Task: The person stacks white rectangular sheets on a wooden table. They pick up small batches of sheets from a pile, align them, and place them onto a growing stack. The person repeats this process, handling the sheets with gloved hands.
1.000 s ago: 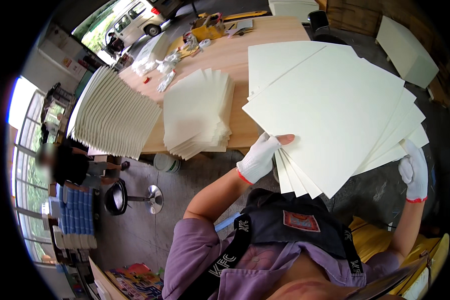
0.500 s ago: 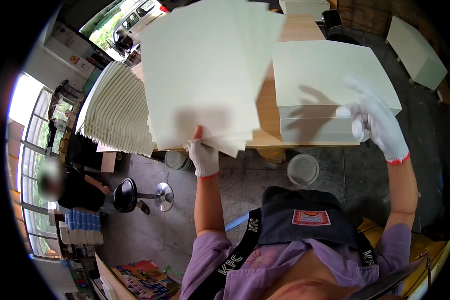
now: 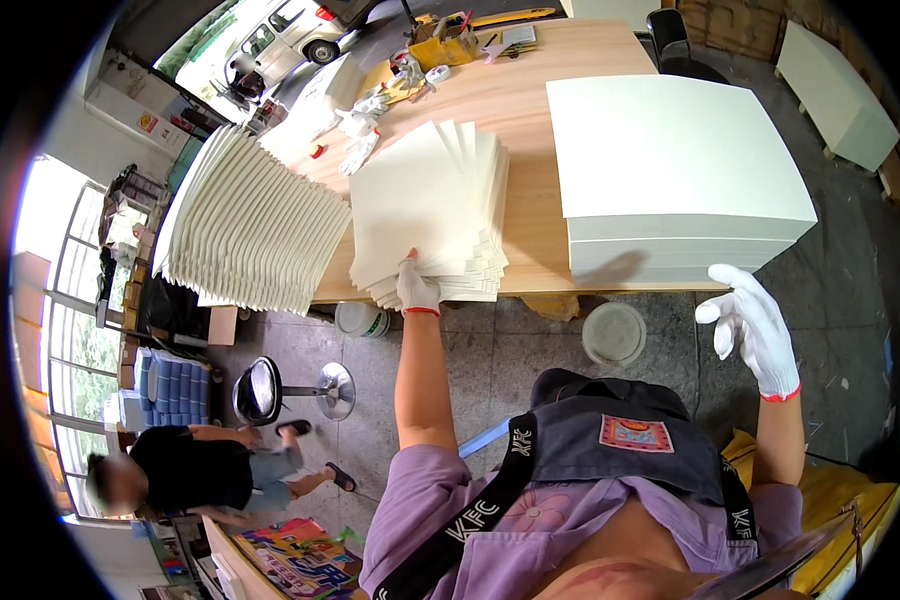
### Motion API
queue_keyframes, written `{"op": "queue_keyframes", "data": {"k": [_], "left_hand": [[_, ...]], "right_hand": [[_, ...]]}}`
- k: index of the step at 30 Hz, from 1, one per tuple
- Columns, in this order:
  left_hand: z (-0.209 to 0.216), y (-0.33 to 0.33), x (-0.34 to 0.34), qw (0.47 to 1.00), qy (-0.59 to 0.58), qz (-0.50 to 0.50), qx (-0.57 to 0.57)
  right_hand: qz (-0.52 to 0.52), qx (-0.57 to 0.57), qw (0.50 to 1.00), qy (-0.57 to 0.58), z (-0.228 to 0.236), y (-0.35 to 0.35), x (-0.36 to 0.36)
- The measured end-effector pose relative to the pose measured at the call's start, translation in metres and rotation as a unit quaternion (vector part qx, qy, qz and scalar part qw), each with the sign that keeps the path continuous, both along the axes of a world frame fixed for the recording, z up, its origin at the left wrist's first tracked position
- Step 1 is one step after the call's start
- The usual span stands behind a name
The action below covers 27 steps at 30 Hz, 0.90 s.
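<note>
My left hand (image 3: 417, 288), in a white glove with the thumb tip bare, grips the near edge of a fanned stack of cream paper sheets (image 3: 415, 205). Its thumb lies on top and the other fingers are hidden beneath. The sheets rest on the wooden table (image 3: 530, 130), their corners spread unevenly. My right hand (image 3: 755, 330), also white-gloved, hangs in the air short of the table with its fingers apart and nothing in them. Beyond it stands a tall, squared stack of white sheets (image 3: 675, 150) at the table's right.
Left of my sheets leans a long row of overlapping paper bundles (image 3: 250, 220). Loose gloves (image 3: 360, 130) and a yellow box of tools (image 3: 442, 45) lie at the back. A bucket (image 3: 614, 333) and a stool (image 3: 260, 390) stand on the floor. Another person (image 3: 200, 465) walks at left.
My left hand has lowered the fanned sheets from the air onto the table. My right hand has drawn back toward me from the white stack. The person at left has moved nearer.
</note>
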<state>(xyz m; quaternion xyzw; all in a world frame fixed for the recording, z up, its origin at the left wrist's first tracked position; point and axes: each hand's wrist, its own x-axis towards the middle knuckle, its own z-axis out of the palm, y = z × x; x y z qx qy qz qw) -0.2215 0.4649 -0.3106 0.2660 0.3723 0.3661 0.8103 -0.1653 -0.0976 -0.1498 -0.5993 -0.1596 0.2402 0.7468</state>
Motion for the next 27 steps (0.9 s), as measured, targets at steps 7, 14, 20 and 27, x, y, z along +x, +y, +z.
{"op": "queue_keyframes", "data": {"k": [7, 14, 20, 27], "left_hand": [[0.056, -0.046, -0.017, 0.997, -0.027, -0.066, -0.019], [0.122, -0.142, -0.017, 0.796, 0.02, -0.221, 0.563], [0.217, -0.193, 0.04, 0.504, 0.213, -0.39, 0.741], [0.24, -0.217, 0.063, 0.399, 0.228, -0.41, 0.788]], "right_hand": [[-0.046, 0.002, 0.999, 0.012, -0.021, -0.022, -0.008], [-0.207, -0.391, 0.866, -0.233, 0.03, -0.087, 0.042], [-0.189, -0.636, 0.668, -0.337, 0.069, -0.129, 0.114], [-0.088, -0.62, 0.715, -0.309, 0.089, -0.129, 0.138]]}}
